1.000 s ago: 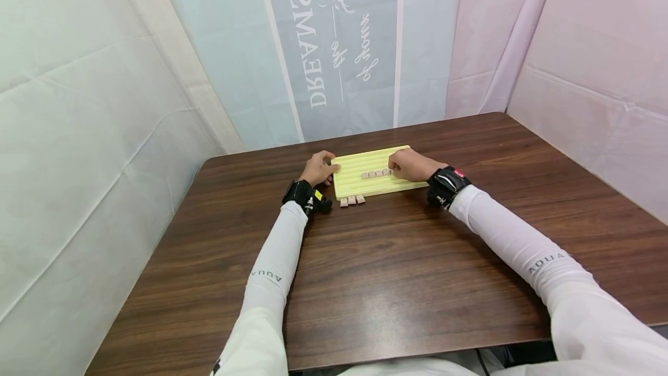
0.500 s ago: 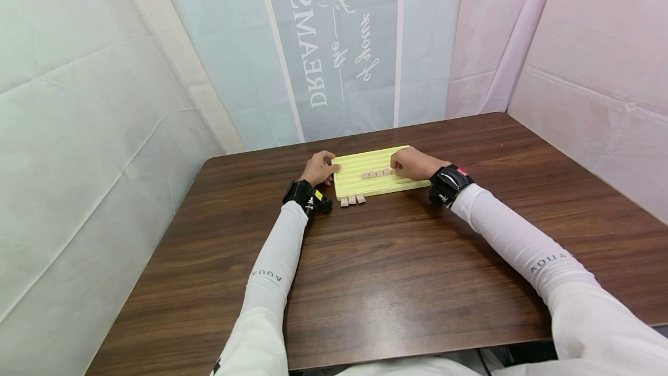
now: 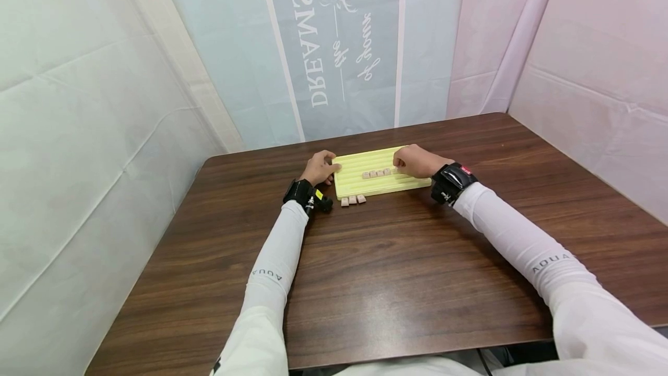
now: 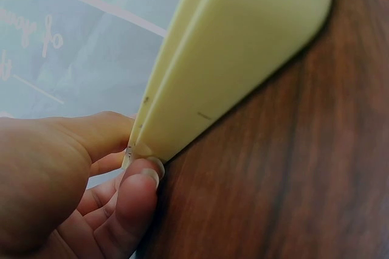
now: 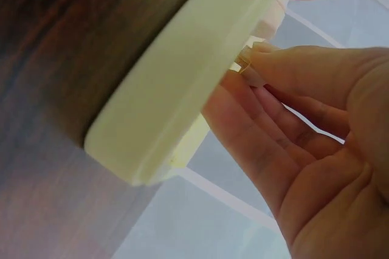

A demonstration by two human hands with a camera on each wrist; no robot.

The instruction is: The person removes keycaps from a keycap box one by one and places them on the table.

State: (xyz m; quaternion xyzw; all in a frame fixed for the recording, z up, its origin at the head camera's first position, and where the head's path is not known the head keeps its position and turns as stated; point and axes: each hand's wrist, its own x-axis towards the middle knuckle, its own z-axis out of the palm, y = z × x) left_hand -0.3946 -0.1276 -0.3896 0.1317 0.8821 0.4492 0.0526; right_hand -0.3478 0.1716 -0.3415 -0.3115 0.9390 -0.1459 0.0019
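A pale yellow ridged tile rack point(image 3: 351, 180) lies toward the far side of the table. In one of its grooves stands a short row of several small beige tiles point(image 3: 376, 173). My left hand point(image 3: 318, 168) pinches the rack's left edge; in the left wrist view, fingertips and thumb lie on both sides of the yellow corner point(image 4: 200, 82). Over the rack's right half, my right hand point(image 3: 417, 162) holds a small tile point(image 5: 253, 76) between thumb and finger, mostly hidden by the fingertips. Three loose tiles point(image 3: 353, 200) sit on the table at the rack's front left.
The brown wood-grain table point(image 3: 396, 283) reaches from the person's lap to a pale blue printed curtain point(image 3: 344, 45) behind it. White cloth walls stand at left and right. Black wrist straps point(image 3: 452, 183) with cameras sit on both wrists.
My right hand has shifted slightly right and away from the tile row, leaving a wider gap beside its last tile. The left hand, the rack and the loose tiles stay put.
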